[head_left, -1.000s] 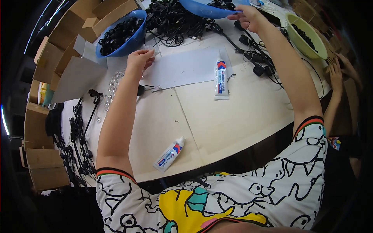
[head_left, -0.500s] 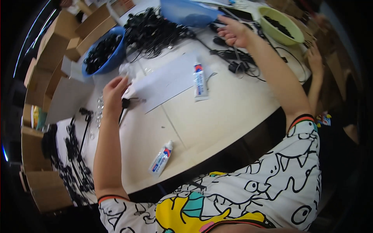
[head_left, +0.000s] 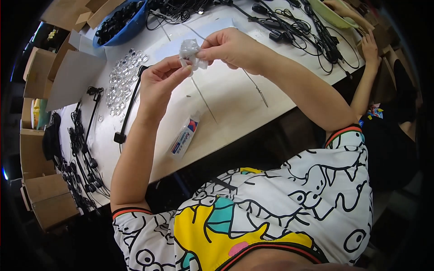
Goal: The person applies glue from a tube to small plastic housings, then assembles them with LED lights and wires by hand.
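A crumpled white tissue [head_left: 191,53] is pinched between both hands above the table. My left hand [head_left: 158,81] grips its lower left side with thumb and fingers. From the right, my right hand [head_left: 233,49] pinches the other side. A thin dark rod-like strand [head_left: 257,86] shows below my right hand; I cannot tell whether it is held. Beside my left forearm lies a slim black stem [head_left: 131,106] with a block at its lower end. A white, blue and red tube [head_left: 185,137] lies near the table's front edge. White paper [head_left: 169,49] is partly hidden behind the hands.
Clear glass beads [head_left: 122,79] are spread left of my left hand. Black cables [head_left: 83,153] lie at the left and more black cords [head_left: 294,31] at the back right. A blue bowl [head_left: 120,27] holds black parts. Another person's hand [head_left: 370,49] is at the right edge.
My right hand has come from the back right to meet my left hand at the tissue. The view has shifted, moving table items upward. The second tube is now out of sight.
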The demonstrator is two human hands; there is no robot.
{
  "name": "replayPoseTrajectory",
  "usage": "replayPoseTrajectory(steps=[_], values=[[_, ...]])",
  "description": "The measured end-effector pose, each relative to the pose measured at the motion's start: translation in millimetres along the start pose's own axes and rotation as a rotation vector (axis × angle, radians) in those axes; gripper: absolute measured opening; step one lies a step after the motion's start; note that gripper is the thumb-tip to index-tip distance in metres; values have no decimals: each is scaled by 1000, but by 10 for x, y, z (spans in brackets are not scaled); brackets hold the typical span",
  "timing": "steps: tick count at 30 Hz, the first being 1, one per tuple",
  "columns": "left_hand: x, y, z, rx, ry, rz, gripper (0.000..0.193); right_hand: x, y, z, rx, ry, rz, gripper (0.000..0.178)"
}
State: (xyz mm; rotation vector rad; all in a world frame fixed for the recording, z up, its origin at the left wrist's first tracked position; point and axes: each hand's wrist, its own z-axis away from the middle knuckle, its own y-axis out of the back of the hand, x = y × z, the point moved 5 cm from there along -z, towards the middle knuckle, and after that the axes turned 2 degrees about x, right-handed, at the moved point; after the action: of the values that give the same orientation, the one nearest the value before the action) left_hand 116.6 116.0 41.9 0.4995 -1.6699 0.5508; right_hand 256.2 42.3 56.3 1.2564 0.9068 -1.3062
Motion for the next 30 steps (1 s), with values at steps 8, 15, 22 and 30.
replayPoseTrajectory(steps=[8, 15, 22, 30], values=[[-259, 366, 138, 90, 129, 21, 17, 115, 203, -127, 117, 106, 229, 13], [-311, 610, 138, 159, 226, 258, 17, 154, 302, -204, 181, 117, 405, 15], [-160, 266, -77, 98, 247, 315, 24, 334, 271, -334, 198, 45, 666, 21], [-425, 329, -144, 72, 474, 389, 22, -276, 255, 357, 510, 568, 905, 20]])
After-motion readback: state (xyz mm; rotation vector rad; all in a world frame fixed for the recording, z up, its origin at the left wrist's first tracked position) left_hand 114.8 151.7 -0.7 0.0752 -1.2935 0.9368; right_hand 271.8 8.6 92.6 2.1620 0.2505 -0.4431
